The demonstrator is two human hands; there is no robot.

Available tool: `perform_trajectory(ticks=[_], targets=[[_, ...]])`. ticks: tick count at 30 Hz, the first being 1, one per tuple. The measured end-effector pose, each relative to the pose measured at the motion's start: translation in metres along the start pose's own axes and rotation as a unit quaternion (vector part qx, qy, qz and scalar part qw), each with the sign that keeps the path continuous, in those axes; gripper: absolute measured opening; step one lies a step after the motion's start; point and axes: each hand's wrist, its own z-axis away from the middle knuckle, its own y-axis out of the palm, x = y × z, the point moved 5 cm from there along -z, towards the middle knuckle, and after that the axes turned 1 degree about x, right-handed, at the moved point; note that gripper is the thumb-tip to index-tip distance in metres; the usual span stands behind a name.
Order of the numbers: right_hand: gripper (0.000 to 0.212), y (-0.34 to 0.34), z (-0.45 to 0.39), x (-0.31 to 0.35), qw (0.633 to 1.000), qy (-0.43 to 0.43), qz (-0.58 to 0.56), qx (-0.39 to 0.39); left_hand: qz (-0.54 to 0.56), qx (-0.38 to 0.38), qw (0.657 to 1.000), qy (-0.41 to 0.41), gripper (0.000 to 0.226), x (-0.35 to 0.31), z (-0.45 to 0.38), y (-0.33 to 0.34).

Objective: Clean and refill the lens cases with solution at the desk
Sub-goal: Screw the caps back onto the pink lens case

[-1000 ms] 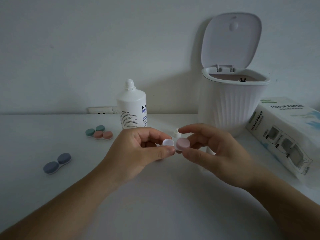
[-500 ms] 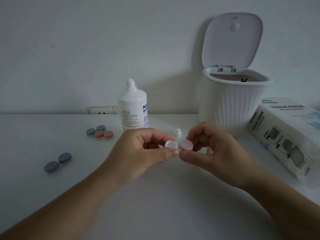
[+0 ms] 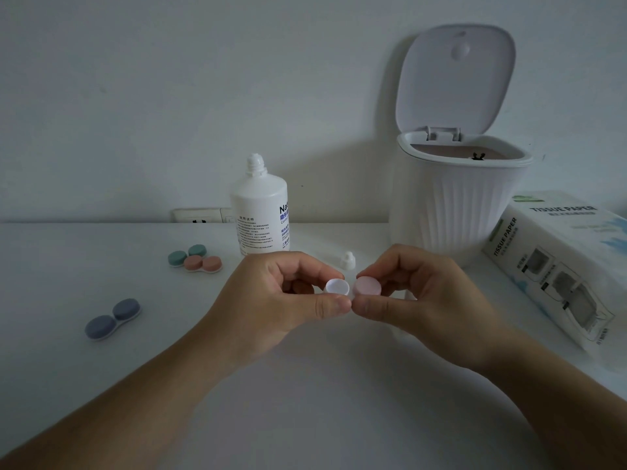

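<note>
My left hand (image 3: 278, 300) pinches a white lens case (image 3: 337, 287) above the desk; its left well is open. My right hand (image 3: 431, 293) curls its fingers and thumb round the pink cap (image 3: 368, 286) on the case's right well. The solution bottle (image 3: 260, 208) stands uncapped behind my hands, and its small white cap (image 3: 347, 260) sits on the desk beside it. A blue lens case (image 3: 112, 318) lies at the left. A green case (image 3: 187, 254) and an orange-pink case (image 3: 203, 263) lie together further back.
A white ribbed bin (image 3: 458, 205) with its lid up stands at the back right. A tissue paper pack (image 3: 563, 266) lies at the right edge. A wall socket (image 3: 200, 215) sits behind the bottle. The white desk (image 3: 305, 385) spreads in front of my arms.
My right hand's fingers have curled in tighter round the pink cap and turned a little. My left hand and the case stay where they were.
</note>
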Motion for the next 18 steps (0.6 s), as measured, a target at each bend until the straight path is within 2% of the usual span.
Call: perform_trajectory(ticks=[7,18], targets=[[0.031,-0.0006,0.0,-0.0027,0.999,0.021,-0.01,0.031,0.005,-0.007,1.0,-0.001,0.035,0.0003,-0.0003,-0.0011],[0.031,-0.0002,0.001,0.004,1.0,-0.001,0.012,0.017,0.009,0.001,1.0,0.006,0.032,0.0001,0.0007,-0.0027]])
